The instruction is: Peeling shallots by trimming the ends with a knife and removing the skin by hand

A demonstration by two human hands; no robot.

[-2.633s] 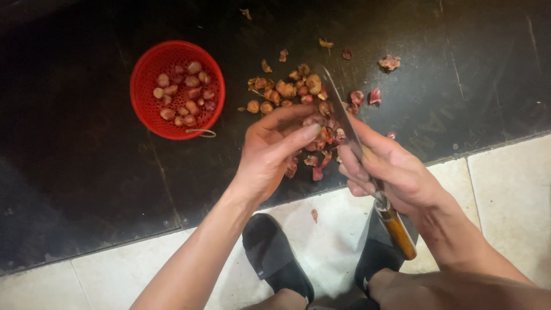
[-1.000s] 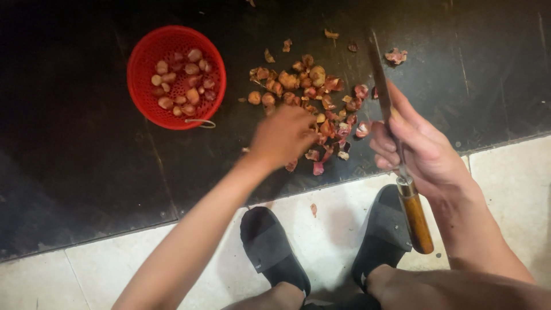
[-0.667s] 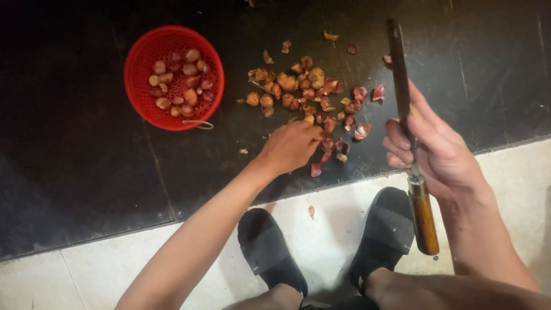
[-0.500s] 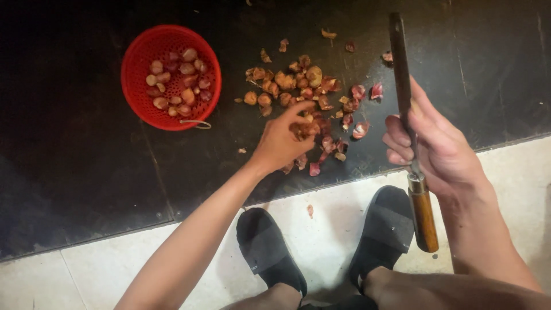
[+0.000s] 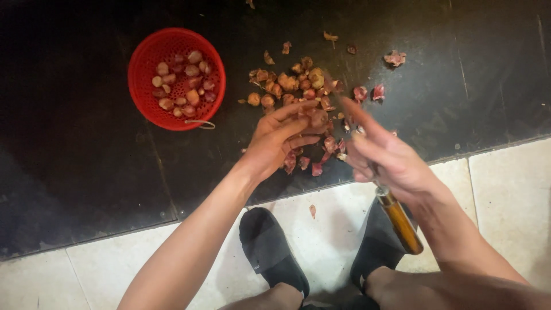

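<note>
Red plastic marks the far left of the dark stone floor slab (image 5: pixel 86 172): a round red basket (image 5: pixel 143 92) holding a layer of peeled shallots (image 5: pixel 181 80). To its right, well apart from the basket, a loose pile of unpeeled shallots and papery skins (image 5: pixel 293 86) spreads toward the slab's near edge, where pale floor tiles (image 5: pixel 505 189) begin.

Your left hand (image 5: pixel 275 143) rests at the near side of that pile, fingers curled narrowly around a single shallot (image 5: pixel 315 117), the thumb and forefinger reaching over it. Your right hand (image 5: pixel 390 161) sits just beside it, closed around a knife (image 5: pixel 399 221); the wooden handle juts back out of your palm toward you, over the tiles. The blade runs forward under your extended forefinger toward the held shallot, but motion blur hides its edge, so whether it touches the shallot cannot be told.

Reddish scraps of skin (image 5: pixel 315 166) lie scattered below and between your hands at the slab's near edge, and a few more (image 5: pixel 396 57) sit alone toward the far right. One small scrap (image 5: pixel 312 210) has landed on the tiles. Your two black slippers (image 5: pixel 270 252) stand on the tiles directly beneath your arms.
</note>
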